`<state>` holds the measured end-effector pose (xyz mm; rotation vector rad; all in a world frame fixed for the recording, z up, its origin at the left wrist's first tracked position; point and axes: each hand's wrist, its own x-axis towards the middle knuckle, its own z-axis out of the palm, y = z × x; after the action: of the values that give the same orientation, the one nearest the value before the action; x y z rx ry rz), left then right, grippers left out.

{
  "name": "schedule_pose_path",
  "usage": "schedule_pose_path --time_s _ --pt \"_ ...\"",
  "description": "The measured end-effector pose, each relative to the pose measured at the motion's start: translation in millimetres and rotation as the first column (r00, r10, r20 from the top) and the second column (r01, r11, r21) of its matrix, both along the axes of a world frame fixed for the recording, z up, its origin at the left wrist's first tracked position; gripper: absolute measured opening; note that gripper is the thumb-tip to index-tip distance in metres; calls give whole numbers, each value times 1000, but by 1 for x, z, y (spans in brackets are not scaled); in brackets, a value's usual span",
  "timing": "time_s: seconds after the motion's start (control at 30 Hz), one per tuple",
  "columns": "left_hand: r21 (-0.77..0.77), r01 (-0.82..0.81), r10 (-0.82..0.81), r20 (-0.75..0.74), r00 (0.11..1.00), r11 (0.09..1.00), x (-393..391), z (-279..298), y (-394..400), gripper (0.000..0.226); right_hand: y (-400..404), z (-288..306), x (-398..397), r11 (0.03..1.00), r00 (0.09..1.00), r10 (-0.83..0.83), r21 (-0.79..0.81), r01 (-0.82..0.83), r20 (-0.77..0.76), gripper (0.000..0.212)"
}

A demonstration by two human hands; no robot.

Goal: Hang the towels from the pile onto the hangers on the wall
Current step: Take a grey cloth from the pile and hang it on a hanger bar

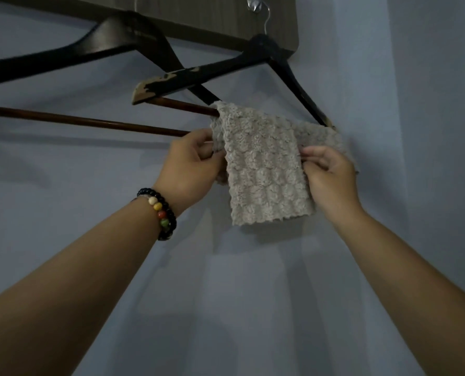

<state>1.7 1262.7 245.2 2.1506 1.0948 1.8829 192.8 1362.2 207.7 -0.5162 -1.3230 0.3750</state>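
Two bare forearms reach up from the bottom corners toward the wall (253, 280), the left one wearing a dark beaded bracelet (159, 214) with a cream, yellow, red and green bead among the black ones. That wall is plain, pale blue-grey and dimly lit, with soft shadows of the arms falling across it. High up, a dark wood-grain board (204, 20) is fixed to it, with rounded corners and a shiny metal hook (254, 5) near its right end.

Two dark hangers hang under the board. The left hanger (63, 57) stretches off the left edge, with a brown round bar along its bottom. The right hanger (255, 59) hangs from the metal hook by a thin wire; its black paint is worn away to bare pale wood at the left tip, and its own brown bar runs down to the right.

A small towel (264, 169) is draped over the right hanger's bar, near its right end. It is pale grey-beige, thick and fluffy, with a bumpy, bubbled pile in rows. One folded layer hangs down in front with a wavy lower edge, and another part spreads out behind toward the right.

The left hand (190, 170) holds the towel's left edge, its fingers curled around the cloth just under the bar. The right hand (327, 176) pinches the right edge of the front layer between thumb and fingertips.
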Motion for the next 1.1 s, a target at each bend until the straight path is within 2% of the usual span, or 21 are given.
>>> schedule_pose_path --time_s 0.17,0.3,0.5,0.67,0.73,0.83,0.93,1.03,1.1 --pt "-19 13 -12 79 997 1000 -1 -18 -1 28 3 -6 -9 937 953 299 -179 -301 -37 25" --pt "-33 41 -37 111 993 999 -4 -26 -2 27 10 -11 -16 763 813 550 -282 -582 -192 24" --pt "-25 25 -21 132 991 999 -7 -22 -4 28 15 -17 -29 669 722 648 -270 -692 -244 24" --pt "2 102 -101 140 985 995 -4 -33 -9 29 8 -17 -33 460 525 775 -254 -851 -352 30" --pt "48 99 -104 106 989 994 -6 -37 -8 26 6 -18 -32 417 487 780 -254 -873 -392 31" --pt "130 79 -78 -13 997 988 -8 -40 -6 20 2 -20 -28 452 504 768 -224 -864 -396 23" --pt "143 44 -32 -86 996 989 -8 -43 -6 31 -2 -23 -28 510 542 772 -187 -840 -331 20" --pt "120 -4 11 -56 998 993 -14 -45 -8 47 -3 -27 -32 491 499 759 -135 -860 -419 18" --pt "83 -16 15 10 1000 996 -16 -44 -7 44 -4 -31 -33 531 533 731 -135 -836 -426 22"
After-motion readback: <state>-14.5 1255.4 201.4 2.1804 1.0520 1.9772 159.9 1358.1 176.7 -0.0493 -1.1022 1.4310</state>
